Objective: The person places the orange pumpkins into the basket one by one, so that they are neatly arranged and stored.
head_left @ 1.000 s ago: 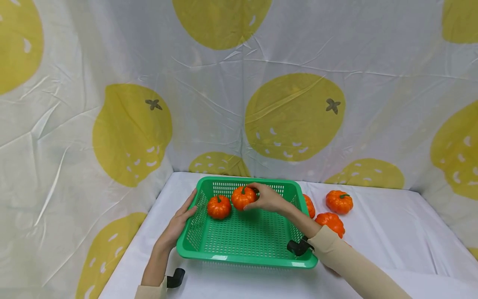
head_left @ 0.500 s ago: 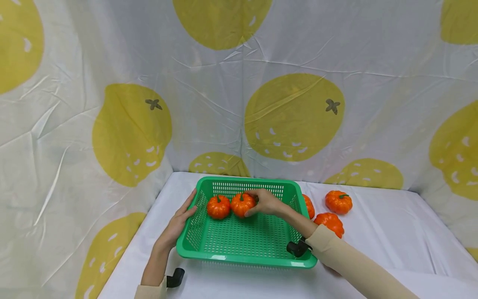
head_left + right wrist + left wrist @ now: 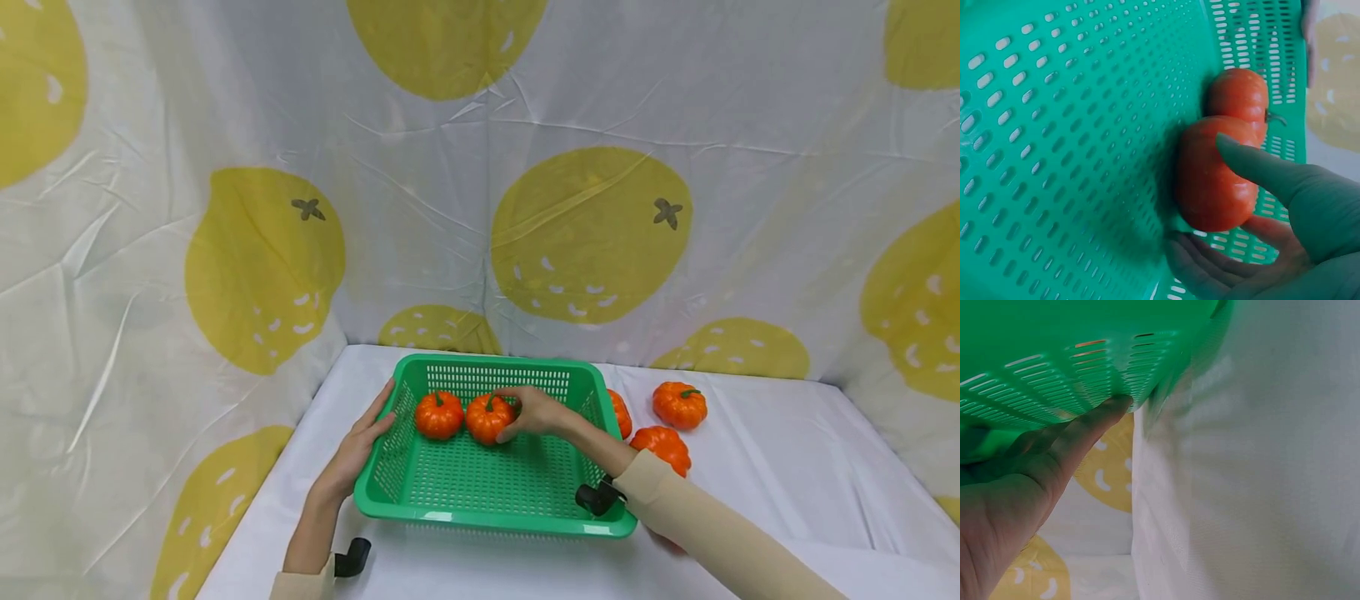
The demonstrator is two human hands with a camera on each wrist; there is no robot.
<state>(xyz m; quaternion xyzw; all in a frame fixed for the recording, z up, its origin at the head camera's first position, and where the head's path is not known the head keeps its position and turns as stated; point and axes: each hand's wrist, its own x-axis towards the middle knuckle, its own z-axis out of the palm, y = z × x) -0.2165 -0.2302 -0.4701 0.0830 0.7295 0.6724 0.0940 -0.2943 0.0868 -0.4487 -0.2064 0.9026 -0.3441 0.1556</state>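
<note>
Inside the green plastic basket (image 3: 495, 527), two small orange pumpkins sit side by side at the left. My right hand (image 3: 536, 412) holds the nearer-to-middle pumpkin (image 3: 486, 421), thumb on one side and fingers on the other. In the right wrist view this pumpkin (image 3: 1213, 181) overlaps the other pumpkin (image 3: 1238, 94), and my thumb (image 3: 1260, 169) lies against it. My left hand (image 3: 358, 450) rests along the basket's outer left side with fingers extended. The left wrist view shows its fingers (image 3: 1091, 428) touching the slotted wall (image 3: 1041, 378).
Right of the basket are more orange pumpkins: one at the back (image 3: 680, 405), one closer (image 3: 663, 448), and one partly behind the rim (image 3: 621, 414). My right forearm (image 3: 697, 521) covers part of another. A lemon-print cloth (image 3: 420, 233) hangs behind the white table (image 3: 780, 467).
My right hand has lowered the pumpkin onto the basket floor beside the other one. The left hand and basket have stayed put.
</note>
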